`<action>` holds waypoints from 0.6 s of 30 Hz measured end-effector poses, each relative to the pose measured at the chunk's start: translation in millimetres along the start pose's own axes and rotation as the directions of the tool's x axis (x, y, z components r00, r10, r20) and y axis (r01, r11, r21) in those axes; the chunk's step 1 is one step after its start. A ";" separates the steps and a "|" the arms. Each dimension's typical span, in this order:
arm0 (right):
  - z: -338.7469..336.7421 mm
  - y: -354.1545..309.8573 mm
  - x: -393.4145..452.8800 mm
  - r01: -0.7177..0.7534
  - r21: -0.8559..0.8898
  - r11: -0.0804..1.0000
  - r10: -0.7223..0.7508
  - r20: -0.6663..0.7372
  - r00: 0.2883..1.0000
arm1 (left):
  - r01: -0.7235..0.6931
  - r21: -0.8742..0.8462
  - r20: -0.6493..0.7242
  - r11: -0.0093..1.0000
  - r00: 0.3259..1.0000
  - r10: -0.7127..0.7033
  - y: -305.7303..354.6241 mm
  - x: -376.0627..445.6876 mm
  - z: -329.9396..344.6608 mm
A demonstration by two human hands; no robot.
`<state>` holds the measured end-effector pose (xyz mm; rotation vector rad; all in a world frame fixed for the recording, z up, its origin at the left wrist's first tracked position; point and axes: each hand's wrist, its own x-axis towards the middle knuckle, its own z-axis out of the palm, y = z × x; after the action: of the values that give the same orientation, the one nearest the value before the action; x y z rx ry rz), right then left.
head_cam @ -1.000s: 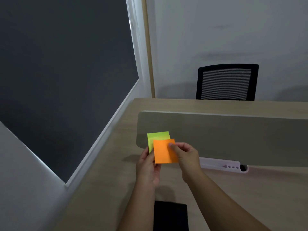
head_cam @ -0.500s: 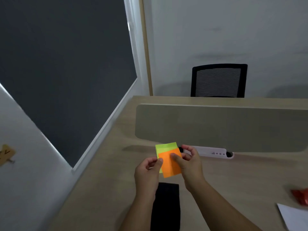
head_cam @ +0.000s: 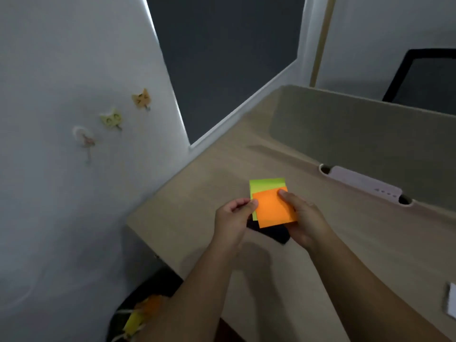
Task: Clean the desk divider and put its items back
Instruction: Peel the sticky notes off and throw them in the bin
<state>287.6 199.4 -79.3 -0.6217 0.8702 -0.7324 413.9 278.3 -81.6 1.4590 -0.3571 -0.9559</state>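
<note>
I am seeing two square sticky notes held above the desk [head_cam: 197, 213], near its left front corner. The orange note [head_cam: 272, 208] is lying in front, flat and bright, covering the lower part of the green note [head_cam: 265, 185] behind it. The left hand [head_cam: 233, 219] is pinching the left edge of the notes with thumb and fingers. The right hand [head_cam: 304, 218] is gripping the orange note, thumb on its face. The beige desk divider [head_cam: 357, 134] is standing along the far edge.

Left hand [head_cam: 233, 215] and right hand [head_cam: 304, 219] pinch orange note [head_cam: 272, 208] above desk [head_cam: 345, 243].
</note>
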 end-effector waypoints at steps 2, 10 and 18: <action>6.8 22.4 -13.4 -0.077 -0.116 0.990 0.084 0.055 0.995 | 0.008 -0.046 -0.099 0.999 0.995 -0.012 -12.1 -24.9 -29.7; 58.2 133.2 -56.0 -0.247 -0.507 0.826 0.419 0.259 0.870 | 0.086 -0.174 -0.406 0.981 0.901 -0.151 -73.8 -97.7 -154.0; 106.6 282.9 -66.3 -0.217 -0.802 0.557 0.515 0.128 0.848 | 0.206 -0.129 -0.660 0.970 0.712 -0.239 -160.1 -140.8 -266.9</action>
<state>435.9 440.4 -204.8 -1.2427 0.9175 0.2120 470.9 584.9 -221.0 1.7216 0.3895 -0.5467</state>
